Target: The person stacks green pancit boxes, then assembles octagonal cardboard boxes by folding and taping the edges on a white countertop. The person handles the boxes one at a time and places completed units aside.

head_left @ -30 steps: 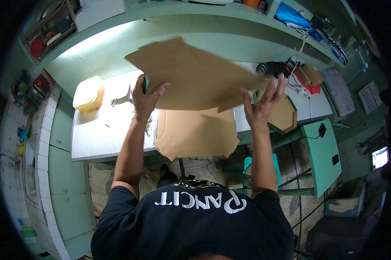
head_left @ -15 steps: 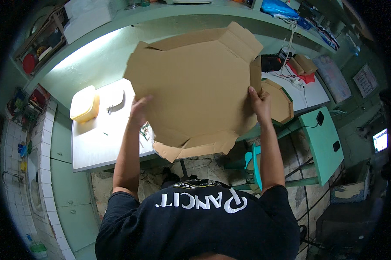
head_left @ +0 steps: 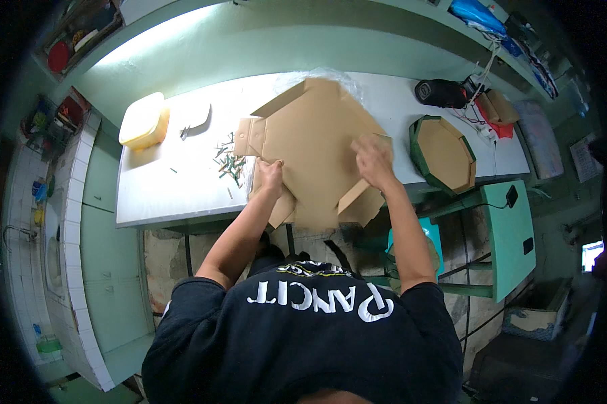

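The big white surface (head_left: 162, 202) runs along the green wall (head_left: 249, 47), and its front edge faces the person. A wide stretch of white gives room to move at the left front, and a thinner strip lies to the right of the cardboard sheet (head_left: 310, 145). The sheet is on the middle of the surface, with its near end poking out past the front edge. It is plain brown, with many corners, creased flaps and a bent-up side at the top left. A green-sided tray (head_left: 419, 153) sits to its right, apart from it. The left hand (head_left: 270, 176) is clamped on the sheet's left edge. The right hand (head_left: 374, 160) is blurry over its right part; I cannot tell if it grips. Tiny green sticks (head_left: 232, 167) lie in a messy pile just left of the sheet.
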A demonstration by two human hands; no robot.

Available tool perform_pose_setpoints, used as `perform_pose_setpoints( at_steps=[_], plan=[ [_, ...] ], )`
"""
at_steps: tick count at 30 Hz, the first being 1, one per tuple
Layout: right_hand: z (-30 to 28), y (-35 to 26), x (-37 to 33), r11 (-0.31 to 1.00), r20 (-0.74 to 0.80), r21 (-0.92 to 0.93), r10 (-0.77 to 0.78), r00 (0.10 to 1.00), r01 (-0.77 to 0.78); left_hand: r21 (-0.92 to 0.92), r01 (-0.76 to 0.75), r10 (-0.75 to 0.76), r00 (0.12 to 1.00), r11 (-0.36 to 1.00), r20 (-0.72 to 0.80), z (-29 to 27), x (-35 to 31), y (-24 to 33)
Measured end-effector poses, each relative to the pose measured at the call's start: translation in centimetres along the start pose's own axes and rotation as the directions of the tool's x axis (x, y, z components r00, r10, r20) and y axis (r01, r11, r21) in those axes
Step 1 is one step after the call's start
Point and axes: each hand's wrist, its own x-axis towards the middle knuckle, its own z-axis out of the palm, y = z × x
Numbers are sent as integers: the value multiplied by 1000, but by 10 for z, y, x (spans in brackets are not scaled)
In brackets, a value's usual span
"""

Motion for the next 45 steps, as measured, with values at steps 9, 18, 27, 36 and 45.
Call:
perform_pose_setpoints(
  at_steps=[9,18,27,36,45],
  plan=[
    [66,21,-65,972,43,149,-187,981,179,628,-772,312,577,-92,755,-62,-45,2],
    [80,5,-34,883,63,350,-355,933,313,222,-965,158,243,139,957,-42,-26,32],
    [70,12,-32,899,157,374,-305,939,229,42,-999,157,36,-31,987,-71,-13,25],
    [86,-6,-38,920,3,312,-252,968,238,45,-997,332,21,-66,943,-39,-2,0],
    [66,-26,-79,875,135,-140,-447,885,463,169,-986,301,161,0,940,-42,-22,5]
  ],
)
